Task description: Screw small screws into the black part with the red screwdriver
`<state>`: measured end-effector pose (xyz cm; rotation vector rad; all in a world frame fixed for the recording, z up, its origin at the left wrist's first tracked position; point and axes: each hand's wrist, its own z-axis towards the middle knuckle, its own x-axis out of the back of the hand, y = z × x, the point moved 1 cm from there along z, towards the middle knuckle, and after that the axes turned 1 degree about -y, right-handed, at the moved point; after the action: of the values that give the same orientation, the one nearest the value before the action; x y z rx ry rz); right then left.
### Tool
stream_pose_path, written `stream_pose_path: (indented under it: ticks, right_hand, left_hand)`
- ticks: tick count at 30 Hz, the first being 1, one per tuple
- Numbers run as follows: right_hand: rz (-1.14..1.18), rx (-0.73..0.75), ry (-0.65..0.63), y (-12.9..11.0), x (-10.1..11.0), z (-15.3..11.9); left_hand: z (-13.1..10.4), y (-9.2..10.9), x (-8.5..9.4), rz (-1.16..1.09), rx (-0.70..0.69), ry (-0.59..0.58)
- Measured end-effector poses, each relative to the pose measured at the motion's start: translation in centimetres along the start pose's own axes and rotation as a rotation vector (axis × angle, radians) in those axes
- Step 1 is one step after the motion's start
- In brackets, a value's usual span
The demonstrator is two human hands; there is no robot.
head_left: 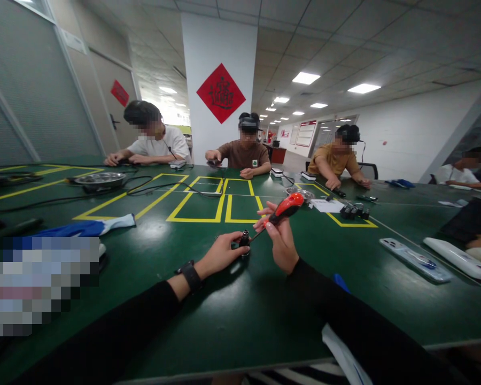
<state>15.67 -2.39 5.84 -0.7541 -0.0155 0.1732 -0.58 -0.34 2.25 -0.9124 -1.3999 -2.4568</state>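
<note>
My left hand (pixel 223 252) is closed around a small black cylindrical part (pixel 245 243) that stands upright on the green table. The part has a shiny metal-looking top. A screwdriver (pixel 285 207) with a red and black handle is in my right hand (pixel 281 243), its handle tilted up to the right. The thin shaft slants down to the left, and its tip is close to the side of the black part. Whether the tip touches the part or sits in a screw, I cannot tell.
The green table (pixel 152 310) carries yellow tape rectangles. A metal dish (pixel 100 180) and cables lie left, with a blue and white cloth (pixel 118 223) nearer. Rightward are black parts (pixel 355 212), a phone (pixel 414 260) and a white case (pixel 460 259). Several people sit around the table.
</note>
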Motion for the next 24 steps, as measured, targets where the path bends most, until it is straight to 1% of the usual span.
stream_pose_path:
  ticks: [3, 8, 12, 16, 21, 24]
  right_hand:
    - [-0.046, 0.004, 0.043, -0.17, 0.01, 0.21]
    - [0.016, -0.003, 0.101, -0.51, -0.12, 0.49]
    - [0.029, -0.006, 0.100, -0.54, -0.08, 0.35]
    - [0.031, 0.008, 0.060, -0.59, -0.12, 0.29]
    - [0.002, -0.001, 0.110, -0.64, -0.22, 0.46]
    - [-0.013, -0.026, 0.097, -0.27, -0.13, 0.42]
  left_hand:
    - [0.04, -0.16, -0.06, -0.004, 0.000, 0.004]
    - [0.01, -0.33, -0.11, 0.002, -0.005, -0.002]
    - [-0.05, -0.30, -0.05, 0.021, -0.010, -0.001]
    - [-0.04, -0.27, 0.00, 0.028, -0.015, 0.007]
    - [-0.03, -0.09, 0.06, 0.031, -0.010, -0.006]
    - [-0.05, 0.01, 0.05, 0.033, -0.009, -0.016]
